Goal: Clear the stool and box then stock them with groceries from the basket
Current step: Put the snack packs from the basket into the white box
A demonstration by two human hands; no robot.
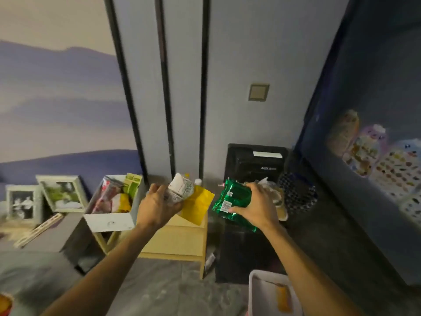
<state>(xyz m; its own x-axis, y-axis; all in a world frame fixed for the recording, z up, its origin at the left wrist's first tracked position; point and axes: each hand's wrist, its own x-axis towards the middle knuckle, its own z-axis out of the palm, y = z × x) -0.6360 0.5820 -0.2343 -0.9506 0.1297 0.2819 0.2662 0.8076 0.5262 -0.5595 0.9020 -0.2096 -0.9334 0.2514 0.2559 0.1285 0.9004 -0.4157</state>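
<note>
1. My left hand (159, 202) has its fingers wrapped and pressed around a white carton (182, 187), which I hold tilted just above the wooden stool (175, 240).
2. My right hand (255, 205) has its fingers curled over the top edge of a shiny green packet (232, 201), with the thumb under it. I hold it in the air, to the right of the stool.
3. A yellow packet (198, 206) lies on the far part of the stool, just under the carton. I cannot tell if the carton touches it.
4. I judge that I am now stocking the stool. To do it well, I should put the carton upright near the back of the stool, beside the yellow packet and not on top of it, so that it does not fall. Then the green packet can lie flat on the free front part.
5. The white box (109, 221) stands just left of the stool and is already filled with packets; they are too blurred to count exactly.
6. The white basket (257, 290) is in front of the stool and to its right, at the bottom edge of the view. I see one orange item (282, 297) in it.
7. My count: two hands, one carton, one green packet, one yellow packet, one stool, one box, one basket. Further left of the stool, beyond the box, two picture frames (61, 193) lean against the wall.
</note>
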